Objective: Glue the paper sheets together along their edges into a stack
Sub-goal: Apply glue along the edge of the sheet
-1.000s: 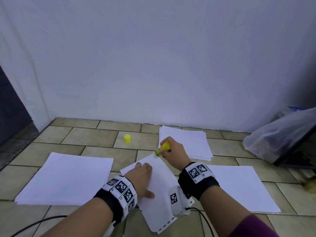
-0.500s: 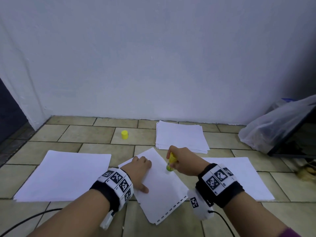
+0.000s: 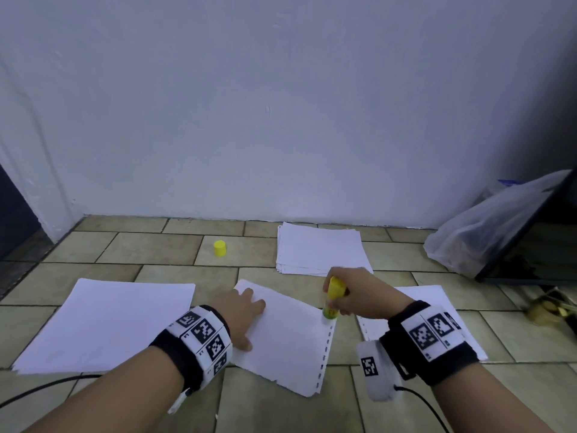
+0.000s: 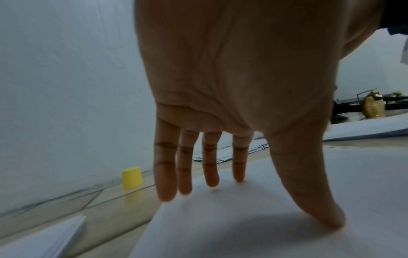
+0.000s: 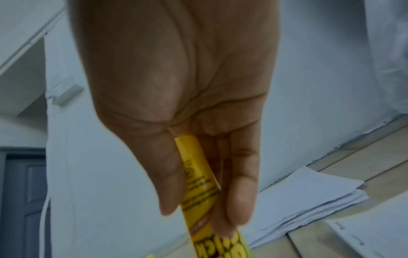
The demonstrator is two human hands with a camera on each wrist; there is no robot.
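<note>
A white punched sheet (image 3: pixel 290 339) lies tilted on the tiled floor between my arms. My left hand (image 3: pixel 242 310) presses it flat with straight fingers (image 4: pixel 209 167) near its far left corner. My right hand (image 3: pixel 349 295) grips a yellow glue stick (image 3: pixel 333 296), held upright with its tip on the sheet's right edge, by the row of holes. In the right wrist view the thumb and fingers (image 5: pixel 240 195) curl round the glue stick (image 5: pixel 198 183). The yellow cap (image 3: pixel 219 248) stands on the floor behind.
A pile of white sheets (image 3: pixel 321 251) lies near the wall. A large white sheet (image 3: pixel 106 323) rests at the left and another sheet (image 3: pixel 437 307) under my right wrist. A clear plastic bag (image 3: pixel 487 232) and a dark panel stand at the right. A cable (image 3: pixel 37 392) runs at lower left.
My right hand has drawn the glue stick from the sheet's far corner down along its right edge toward me. The left hand has stayed pressing on the sheet.
</note>
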